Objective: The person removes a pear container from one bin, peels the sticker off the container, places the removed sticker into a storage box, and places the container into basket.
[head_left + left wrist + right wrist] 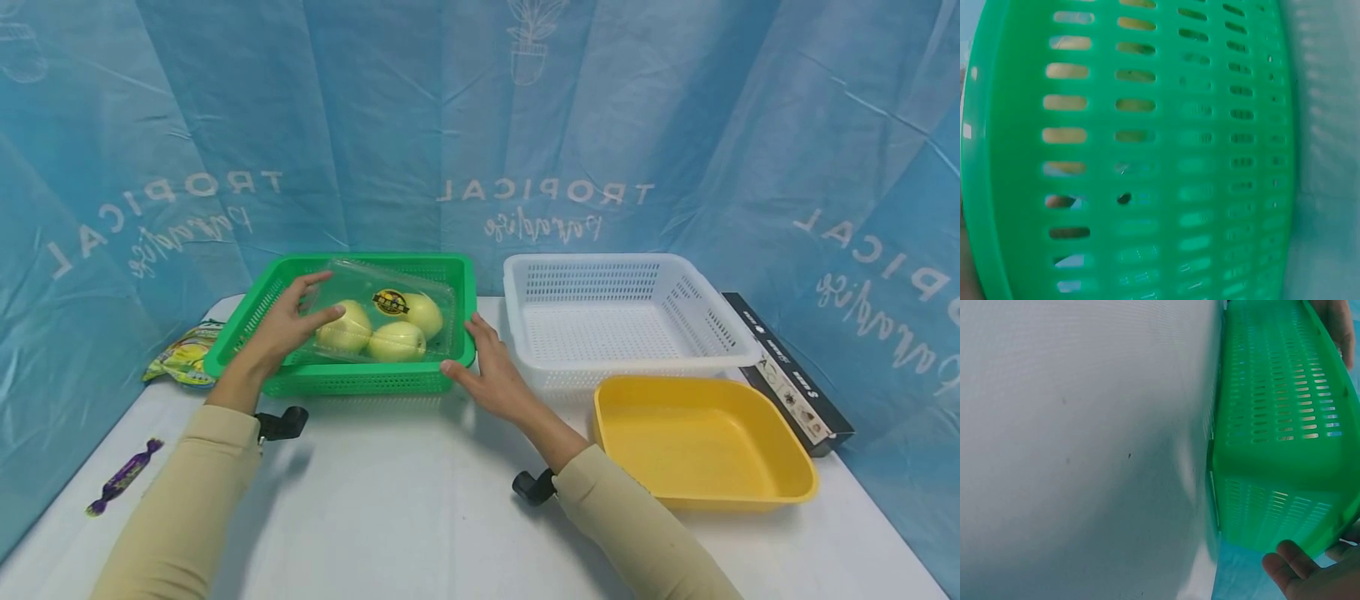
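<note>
A clear plastic pack (453, 304) of yellow-green apples (397, 342), with a black-and-yellow label, lies in the green basket (360, 381). My left hand (288, 321) reaches over the basket's left side, thumb and fingers spread apart at the left end of the pack. At the right front corner of the basket is my right hand (495, 371), its fingers extended along the rim and its thumb beside the corner. Through the slots of the basket (1166, 150), the left wrist view shows pale yellow fruit. Fingers of the right hand (1310, 575) appear beside the basket's end in the right wrist view.
A white basket (592, 367) stands right of the green one, with a yellow tray (705, 442) in front. A long black box (787, 375) lies at the far right. At left are a yellow-green packet (183, 357) and a purple wrapped candy (125, 477).
</note>
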The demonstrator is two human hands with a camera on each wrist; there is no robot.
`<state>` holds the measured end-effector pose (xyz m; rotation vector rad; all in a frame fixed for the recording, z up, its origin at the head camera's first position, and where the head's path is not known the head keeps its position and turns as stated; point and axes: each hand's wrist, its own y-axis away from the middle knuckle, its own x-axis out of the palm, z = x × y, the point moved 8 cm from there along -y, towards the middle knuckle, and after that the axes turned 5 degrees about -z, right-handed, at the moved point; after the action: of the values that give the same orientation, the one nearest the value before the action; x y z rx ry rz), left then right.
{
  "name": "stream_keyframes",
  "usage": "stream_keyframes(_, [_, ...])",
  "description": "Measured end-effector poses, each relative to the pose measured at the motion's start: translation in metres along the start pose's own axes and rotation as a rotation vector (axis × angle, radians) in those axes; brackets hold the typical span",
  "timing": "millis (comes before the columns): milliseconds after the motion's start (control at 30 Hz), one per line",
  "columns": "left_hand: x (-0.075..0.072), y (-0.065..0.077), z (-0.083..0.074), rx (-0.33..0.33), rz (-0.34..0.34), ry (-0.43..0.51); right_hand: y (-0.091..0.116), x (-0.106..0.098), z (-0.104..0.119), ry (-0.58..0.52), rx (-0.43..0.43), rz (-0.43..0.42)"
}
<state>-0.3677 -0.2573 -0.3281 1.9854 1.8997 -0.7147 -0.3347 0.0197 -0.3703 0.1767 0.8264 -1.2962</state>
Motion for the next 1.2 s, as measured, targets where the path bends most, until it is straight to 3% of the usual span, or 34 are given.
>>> stream_keyframes(533, [0.004, -0.002, -0.003, -0.035, 0.040, 0.032, 0.000, 0.000, -0.001, 0.007, 0.013, -0.002])
stream_keyframes(833, [0.004, 0.006, -0.009, -0.023, -0.004, 0.060, 0.000, 0.000, -0.002, 0.012, 0.012, 0.001])
stream_keyframes(1200, [0.002, 0.013, -0.015, -0.017, -0.113, 0.131, 0.001, 0.000, 0.000, 0.011, 0.023, 0.025])
